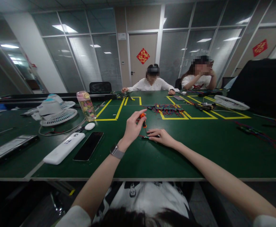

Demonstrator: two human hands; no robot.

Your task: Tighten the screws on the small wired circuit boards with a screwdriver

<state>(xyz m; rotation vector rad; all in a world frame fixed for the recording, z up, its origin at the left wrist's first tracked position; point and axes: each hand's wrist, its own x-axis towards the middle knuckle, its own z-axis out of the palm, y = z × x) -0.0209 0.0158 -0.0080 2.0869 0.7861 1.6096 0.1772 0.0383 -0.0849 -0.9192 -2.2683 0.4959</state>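
My left hand [133, 126], with a watch on its wrist, is closed round the orange and black handle of a screwdriver [144, 121]. The tool stands nearly upright, its thin shaft reaching down to a small circuit board [145, 137] on the green table. My right hand [161, 137] lies low beside the board, its fingertips pressed on the board's right part. Those fingers hide some of it, and a red wire shows at its left end. Whether the screwdriver's tip sits in a screw is too small to tell.
Beyond my hands lies a heap of wired boards [167, 109] among yellow tape outlines. To the left are a black phone [88, 146], a white power bank [64, 148], a bottle [86, 106] and fans [57, 112]. Two people sit across the table [199, 151].
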